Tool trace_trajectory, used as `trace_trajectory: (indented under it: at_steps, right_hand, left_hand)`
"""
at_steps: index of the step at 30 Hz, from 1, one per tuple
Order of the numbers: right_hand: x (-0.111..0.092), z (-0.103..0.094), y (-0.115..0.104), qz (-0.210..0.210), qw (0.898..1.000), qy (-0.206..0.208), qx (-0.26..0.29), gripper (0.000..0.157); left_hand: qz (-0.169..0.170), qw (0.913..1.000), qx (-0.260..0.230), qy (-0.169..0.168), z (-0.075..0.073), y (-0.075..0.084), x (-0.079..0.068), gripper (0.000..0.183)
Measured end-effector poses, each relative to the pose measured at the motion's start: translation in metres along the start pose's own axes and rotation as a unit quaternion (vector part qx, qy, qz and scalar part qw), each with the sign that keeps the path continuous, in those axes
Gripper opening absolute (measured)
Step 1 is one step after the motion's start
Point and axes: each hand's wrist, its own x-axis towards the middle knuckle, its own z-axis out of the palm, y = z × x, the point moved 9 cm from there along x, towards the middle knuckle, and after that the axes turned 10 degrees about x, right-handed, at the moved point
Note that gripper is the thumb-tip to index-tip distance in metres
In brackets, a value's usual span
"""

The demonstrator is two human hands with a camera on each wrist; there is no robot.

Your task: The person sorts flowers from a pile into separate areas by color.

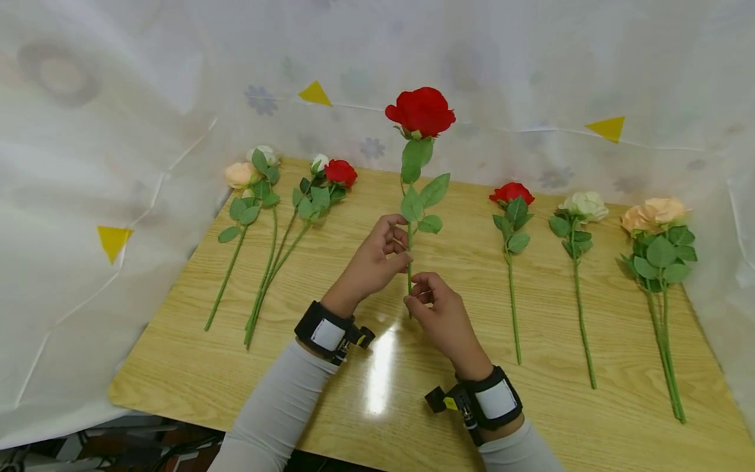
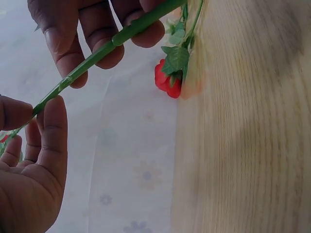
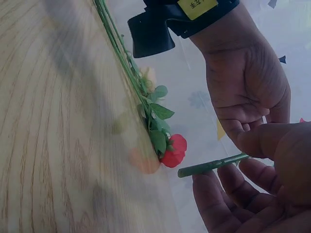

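Observation:
A long-stemmed red rose (image 1: 421, 113) stands upright above the table's middle, its bloom against the white backdrop. My left hand (image 1: 376, 261) pinches its green stem (image 1: 409, 244) below the leaves, thumb in front and the other fingers loosely curled. Lower down, the thumb and index finger of my right hand (image 1: 441, 313) hold the stem near its bottom end. In the right wrist view the cut stem end (image 3: 192, 170) sticks out past the right fingers. The left wrist view shows the stem (image 2: 99, 53) crossing both hands' fingers; the bloom is not clearly seen there.
Left on the wooden table (image 1: 194, 367) lie a peach rose (image 1: 240, 175), white roses (image 1: 319, 162) and a red rose (image 1: 341, 172). To the right lie another red rose (image 1: 511, 193), a cream rose (image 1: 585, 206) and a peach bunch (image 1: 655, 215). A white curtain (image 1: 483, 59) hangs behind.

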Motion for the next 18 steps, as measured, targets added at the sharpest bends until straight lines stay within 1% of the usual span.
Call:
trace_trajectory:
  at_steps: [2, 3, 6, 10, 14, 16, 18]
  right_hand:
    - [0.0, -0.001, 0.0, -0.009, 1.0, 0.008, -0.005, 0.026]
    - [0.0, -0.002, 0.0, -0.014, 1.0, 0.011, -0.009, 0.025]
    - [0.0, -0.004, -0.001, -0.025, 0.999, 0.019, -0.019, 0.025]
    - [-0.002, -0.006, -0.001, -0.027, 0.999, 0.015, -0.043, 0.026]
    - [-0.002, -0.017, 0.004, -0.02, 0.996, 0.016, -0.086, 0.026]
    - [-0.003, -0.026, 0.009, -0.011, 0.994, 0.024, -0.104, 0.027]
    - [-0.005, -0.039, 0.016, 0.001, 0.992, 0.033, -0.119, 0.027]
  left_hand:
    - [0.002, 1.0, -0.002, -0.007, 0.002, 0.001, 0.0, 0.044]
    - [0.003, 0.9999, -0.005, -0.009, 0.003, -0.002, 0.002, 0.045]
    - [0.002, 0.9998, -0.017, -0.01, 0.007, -0.012, 0.006, 0.046]
    - [-0.013, 0.9997, -0.019, -0.009, 0.01, -0.03, 0.011, 0.049]
    - [-0.038, 0.9991, 0.019, -0.009, 0.008, -0.042, 0.01, 0.056]
    - [-0.054, 0.9975, 0.046, -0.009, 0.002, -0.049, 0.008, 0.059]
    - [-0.073, 0.9955, 0.06, -0.007, -0.006, -0.057, 0.005, 0.06]
